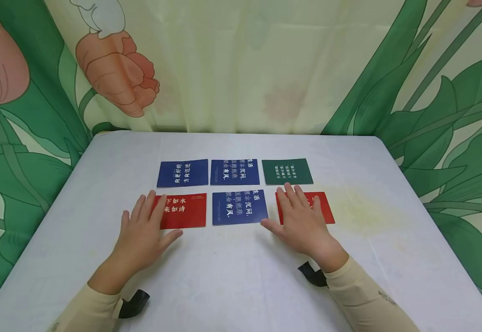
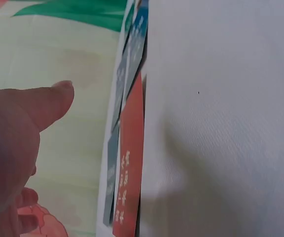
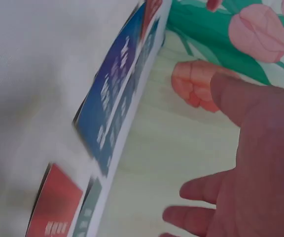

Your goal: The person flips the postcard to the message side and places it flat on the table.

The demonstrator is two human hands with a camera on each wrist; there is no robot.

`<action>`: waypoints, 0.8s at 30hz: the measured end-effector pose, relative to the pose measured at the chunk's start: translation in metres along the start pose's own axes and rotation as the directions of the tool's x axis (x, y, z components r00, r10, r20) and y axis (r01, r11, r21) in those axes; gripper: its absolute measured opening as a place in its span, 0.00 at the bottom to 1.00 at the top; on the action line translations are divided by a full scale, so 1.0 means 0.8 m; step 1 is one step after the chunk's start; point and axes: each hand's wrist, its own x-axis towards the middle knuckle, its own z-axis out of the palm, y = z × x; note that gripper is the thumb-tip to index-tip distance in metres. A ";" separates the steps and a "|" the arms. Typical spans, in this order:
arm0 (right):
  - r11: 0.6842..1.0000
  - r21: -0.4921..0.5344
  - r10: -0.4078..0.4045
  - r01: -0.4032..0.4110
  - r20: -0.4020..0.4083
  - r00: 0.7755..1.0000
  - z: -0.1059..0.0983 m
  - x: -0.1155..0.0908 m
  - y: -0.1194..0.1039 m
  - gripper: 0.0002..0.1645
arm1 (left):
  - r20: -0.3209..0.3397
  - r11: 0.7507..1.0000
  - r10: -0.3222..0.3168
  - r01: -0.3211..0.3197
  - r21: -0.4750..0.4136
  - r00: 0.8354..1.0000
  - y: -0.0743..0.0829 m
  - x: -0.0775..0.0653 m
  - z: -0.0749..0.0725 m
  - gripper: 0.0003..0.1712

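Beige sleeves come nearest the camera, a black curved piece beside the left cuff and a similar one under the right. Beyond them the person's left hand and right hand hang palm down, fingers straight and spread wide, thumbs out toward each other; neither holds anything. Both wrist views show a gap between hand and cards.

From the fingers, the nearest cards lie directly below. Seen from the head, the left hand covers the left end of a red card, while the right hand covers much of another red card, its right end showing. Between the hands lies a blue card; its near right corner comes just beside the right thumb, so the right hand seems the nearer one to it. These three have their long axes running roughly side to side, along the table's far edge and across the line of the fingers.

Farther out, past the fingertips, a second row holds a dark blue card, another blue card and a green card, between the first row and the far edge of the white table.
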 end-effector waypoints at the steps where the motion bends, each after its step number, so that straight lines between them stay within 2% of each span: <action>1: 1.000 0.013 -0.018 0.018 0.011 1.000 0.000 0.001 -0.003 0.56 | -0.004 1.000 0.008 -0.008 -0.002 1.000 -0.002 0.000 0.000 0.58; 5: 0.991 0.094 -0.097 0.093 0.039 0.995 -0.001 0.005 -0.013 0.58 | -0.022 0.999 0.043 -0.043 0.004 0.999 -0.013 0.000 -0.001 0.58; 12: 0.945 0.228 -0.238 0.234 -0.011 0.971 0.007 0.019 -0.036 0.58 | -0.035 0.996 0.074 -0.072 0.048 0.997 -0.030 0.002 -0.008 0.52; 19: 0.919 0.214 -0.332 0.332 -0.039 0.942 0.017 0.044 -0.064 0.55 | 0.030 0.997 0.071 -0.072 0.037 0.997 -0.045 0.007 -0.010 0.53; 24: 0.920 0.169 -0.359 0.354 -0.004 0.933 0.024 0.063 -0.083 0.52 | 0.046 0.998 0.043 -0.045 0.051 0.998 -0.054 0.012 -0.006 0.53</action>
